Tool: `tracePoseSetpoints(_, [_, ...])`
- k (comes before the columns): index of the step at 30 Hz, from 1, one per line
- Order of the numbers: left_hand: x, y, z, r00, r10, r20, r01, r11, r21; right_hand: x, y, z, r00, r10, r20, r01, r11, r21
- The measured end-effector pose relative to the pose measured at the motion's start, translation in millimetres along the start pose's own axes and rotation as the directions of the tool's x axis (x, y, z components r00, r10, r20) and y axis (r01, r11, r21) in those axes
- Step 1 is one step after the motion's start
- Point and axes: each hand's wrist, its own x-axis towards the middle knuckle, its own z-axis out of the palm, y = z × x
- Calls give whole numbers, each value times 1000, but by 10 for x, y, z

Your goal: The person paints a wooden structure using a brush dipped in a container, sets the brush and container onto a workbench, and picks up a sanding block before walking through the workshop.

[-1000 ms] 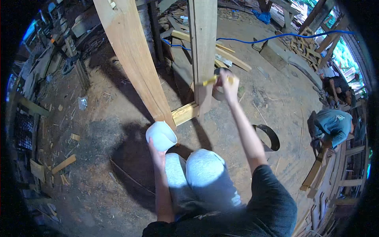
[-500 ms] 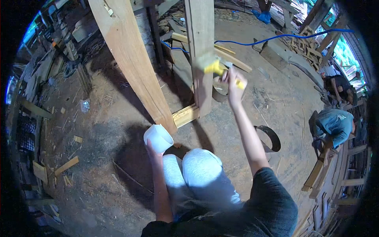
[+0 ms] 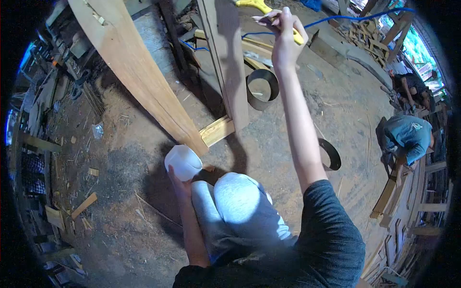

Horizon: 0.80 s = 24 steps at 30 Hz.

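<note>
My left hand (image 3: 180, 185) is wrapped round the lower side of a white plastic container (image 3: 186, 162), held tilted beside my knees. What is inside it I cannot make out. My right hand (image 3: 286, 45) is raised at arm's length, closed on the yellow handle of a paintbrush (image 3: 257, 5). The brush's bristle end lies beyond the top edge of the view. Before me stands a wooden frame: a wide plank (image 3: 139, 72) on the left, an upright post (image 3: 235, 81) on the right and a short crosspiece (image 3: 218, 130) joining them at the bottom.
An open metal cylinder (image 3: 261, 102) stands right of the post, and a dark metal ring (image 3: 332, 154) lies nearer me. A blue hose (image 3: 345, 19) crosses behind. Two people work at right, the nearer a person in a teal shirt (image 3: 408, 137). Wood scraps (image 3: 84, 205) lie at left.
My right hand has gone up and away with the paintbrush, higher along the post. The container stays in my left hand, and the whole view has shifted slightly.
</note>
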Motion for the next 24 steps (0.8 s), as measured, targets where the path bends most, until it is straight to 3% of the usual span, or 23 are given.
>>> tracePoseSetpoints(1, [-19, 46, 59, 1000, -9, -7, 9, 1000, 12, -102, 21, -30, 1000, 15, 13, -15, 1000, 9])
tracePoseSetpoints(3, [-56, 68, 77, 1000, -2, 22, 3, 999, -39, -605, 362, -288, 982, 149, -113, -155, 987, -42])
tracePoseSetpoints(5, [-64, 58, 72, 999, -9, 50, 10, 999, -34, -1309, 419, -686, 941, 279, -193, -328, 892, -310])
tracePoseSetpoints(6, [-58, 63, 89, 997, -4, 82, 8, 999, -44, -1680, 400, -841, 896, 377, -237, -423, 886, -189])
tracePoseSetpoints(7, [-76, 76, 120, 997, 1, 79, 2, 999, -39, -2103, 456, -1069, 852, 444, -278, -514, 812, -277])
tracePoseSetpoints(9, [-117, 87, 190, 999, 14, -32, -12, 999, 53, -2710, 357, -1303, 721, 654, -229, -692, 670, -269])
tracePoseSetpoints(11, [-165, 47, 191, 999, 27, 26, -29, 995, 92, -3321, 589, -1655, 653, 729, -206, -723, 517, -458])
tracePoseSetpoints(12, [-158, 43, 199, 995, 44, 85, -54, 991, 121, -3274, 643, -1607, 666, 721, -193, -712, 536, -454])
tracePoseSetpoints(14, [88, -146, -20, 991, 67, 114, -72, 997, 42, -3153, 779, -1373, 590, 782, -200, -788, 504, -355])
tracePoseSetpoints(16, [23, -197, -217, 990, 65, 128, -62, 998, -25, -2517, 787, -1048, 738, 667, -100, -613, 601, -513])
tracePoseSetpoints(17, [-117, -178, -239, 968, 168, 187, -223, 917, 330, -2116, 667, -824, 742, 658, -132, -648, 652, -393])
tracePoseSetpoints(18, [-209, -110, -166, 929, 240, 281, -367, 691, 623, -1751, 589, -683, 766, 630, -128, -617, 664, -423])
tracePoseSetpoints(19, [-263, -1, -33, 928, 244, 283, -371, 689, 622, -1339, 376, -463, 768, 633, -96, -635, 732, -248])
tracePoseSetpoints(20, [-335, 143, 160, 985, 109, 135, -149, 929, 340, -921, 133, -196, 788, 599, -146, -615, 776, -138])
tracePoseSetpoints(21, [-410, 252, 347, 996, -82, 46, 84, 996, -27, -572, -42, 21, 863, 488, -133, -504, 846, -174])
tracePoseSetpoints(23, [-609, 430, 666, 992, -121, 44, 123, 991, -46, -36, -174, 306, 935, 346, -73, -354, 913, -204])
tracePoseSetpoints(24, [-708, 559, 846, 981, -119, 155, 139, 983, -124, 106, -142, 352, 943, 328, -49, -329, 903, -276])
